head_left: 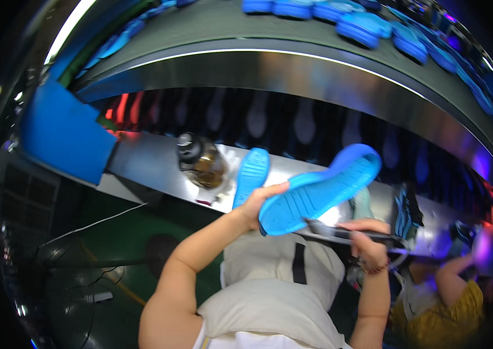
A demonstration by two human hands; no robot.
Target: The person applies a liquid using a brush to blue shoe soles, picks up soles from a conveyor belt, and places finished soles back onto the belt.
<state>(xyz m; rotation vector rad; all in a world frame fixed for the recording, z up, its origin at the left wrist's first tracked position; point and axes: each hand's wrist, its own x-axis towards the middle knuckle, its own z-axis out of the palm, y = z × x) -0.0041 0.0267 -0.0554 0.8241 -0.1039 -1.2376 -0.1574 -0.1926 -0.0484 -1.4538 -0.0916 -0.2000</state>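
A bright blue shoe sole (316,200) is tilted in front of me, its grooved inner face toward me and its far end raised to the right. My left hand (256,205) grips its near left end, thumb along the rim. In my right hand (368,243) is a slim tool with a dark handle (335,231), blurred, so I cannot tell its exact kind. The tool's tip meets or nearly meets the lower edge of the sole. Beyond my left hand, a lighter blue insole-shaped piece (252,174) lies on the metal bench (150,160).
A clear bottle with a black cap (201,163) stands on the bench. Behind it runs a raised conveyor belt (211,26) carrying several blue soles (358,30). A blue panel (66,136) borders the left. Another person in yellow (447,308) sits close at right.
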